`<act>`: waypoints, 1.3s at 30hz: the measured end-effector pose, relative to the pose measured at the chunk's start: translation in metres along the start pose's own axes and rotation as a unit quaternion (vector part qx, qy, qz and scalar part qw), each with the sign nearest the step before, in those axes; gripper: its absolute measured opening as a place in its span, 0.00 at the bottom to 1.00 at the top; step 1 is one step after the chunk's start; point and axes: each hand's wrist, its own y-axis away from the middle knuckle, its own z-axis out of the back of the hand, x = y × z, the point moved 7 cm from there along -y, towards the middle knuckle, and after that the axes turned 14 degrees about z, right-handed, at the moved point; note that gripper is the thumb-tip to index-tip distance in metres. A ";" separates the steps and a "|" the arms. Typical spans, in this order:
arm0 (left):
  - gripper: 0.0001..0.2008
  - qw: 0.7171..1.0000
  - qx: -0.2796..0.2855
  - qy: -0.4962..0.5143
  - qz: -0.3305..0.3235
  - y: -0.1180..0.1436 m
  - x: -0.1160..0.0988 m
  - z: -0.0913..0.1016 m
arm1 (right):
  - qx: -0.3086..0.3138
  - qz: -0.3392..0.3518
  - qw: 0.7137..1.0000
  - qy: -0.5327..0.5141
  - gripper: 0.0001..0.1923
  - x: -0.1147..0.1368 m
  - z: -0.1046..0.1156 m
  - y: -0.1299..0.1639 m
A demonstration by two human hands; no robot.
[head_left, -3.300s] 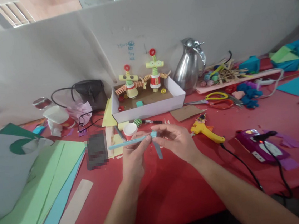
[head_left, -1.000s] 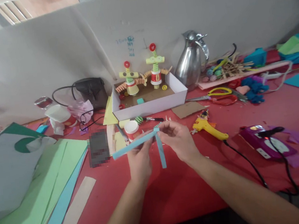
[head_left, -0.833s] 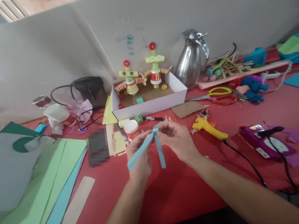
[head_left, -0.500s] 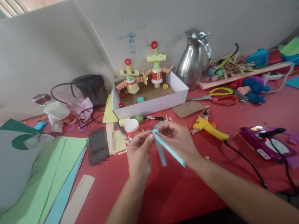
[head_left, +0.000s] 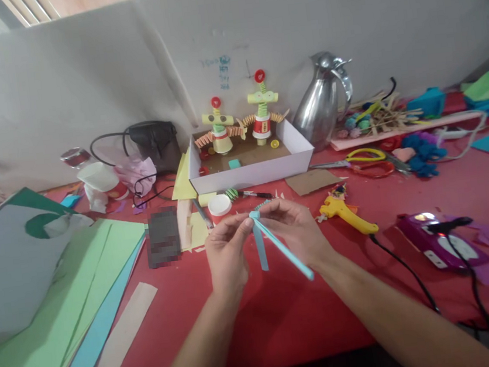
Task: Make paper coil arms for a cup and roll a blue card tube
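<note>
Between my two hands is a light-blue paper strip (head_left: 284, 248), folded at its upper end, with two tails hanging down over the red table. My left hand (head_left: 227, 247) pinches the folded end between thumb and fingers. From the other side, my right hand (head_left: 298, 230) grips the same fold, its fingertips partly hidden behind the paper. Just beyond my left hand stands a white and red paper cup (head_left: 220, 208). A yellow glue gun (head_left: 348, 216) lies to the right of my right hand.
A white box (head_left: 252, 175) with two paper-cup figures stands at the back, beside a steel jug (head_left: 321, 104). Scissors (head_left: 368, 160) lie right of it. Coloured paper sheets (head_left: 92, 283) spread on the left. A purple power strip (head_left: 440, 240) with cords sits at right.
The longer tail of the paper strip has swung outward to the right and now shows edge-on. Both hands stay at the fold. The view has shifted slightly.
</note>
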 end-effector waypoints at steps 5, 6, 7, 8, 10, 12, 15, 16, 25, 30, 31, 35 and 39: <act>0.05 0.998 -0.030 0.006 -0.051 0.005 -0.005 0.002 | 0.055 0.030 0.998 0.011 0.20 0.002 -0.011 0.005; 0.05 0.998 -0.031 -0.002 -0.062 0.006 -0.006 0.001 | 0.048 0.035 0.998 0.012 0.18 0.002 -0.011 0.005; 0.04 0.997 -0.030 -0.012 -0.072 0.008 -0.006 0.001 | 0.039 0.040 0.998 0.011 0.16 0.001 -0.010 0.005; 0.05 0.996 -0.028 -0.022 -0.080 0.009 -0.006 -0.001 | 0.032 0.045 0.998 0.007 0.12 0.001 -0.009 0.005; 0.07 0.995 -0.020 -0.039 -0.087 0.011 -0.006 -0.003 | 0.031 0.053 0.998 -0.003 0.09 0.000 -0.008 0.005; 0.09 0.994 -0.009 -0.055 -0.093 0.013 -0.006 -0.005 | 0.036 0.063 0.997 -0.005 0.09 0.001 -0.008 0.005; 0.09 0.991 0.013 -0.076 -0.112 0.015 -0.009 -0.008 | 0.037 0.077 0.996 0.002 0.08 0.002 -0.006 0.005; 0.09 0.990 0.022 -0.079 -0.117 0.015 -0.010 -0.009 | 0.038 0.079 0.996 -0.001 0.08 0.003 -0.006 0.005; 0.10 0.978 0.034 -0.103 -0.178 0.016 -0.016 -0.006 | 0.047 0.127 0.991 -0.012 0.08 0.008 -0.007 0.005; 0.10 0.981 0.050 -0.088 -0.167 0.014 -0.017 -0.007 | 0.042 0.113 0.993 -0.020 0.08 0.005 -0.007 0.006; 0.09 0.984 0.061 -0.082 -0.145 0.011 -0.016 -0.008 | 0.041 0.104 0.993 -0.028 0.08 0.004 -0.007 0.006; 0.16 0.985 0.124 -0.103 -0.053 0.000 -0.015 -0.010 | 0.059 0.043 0.995 -0.067 0.09 0.001 -0.007 0.004; 0.18 0.950 0.177 -0.238 -0.101 -0.002 -0.026 -0.015 | 0.093 -0.007 0.993 -0.077 0.10 0.000 -0.007 0.001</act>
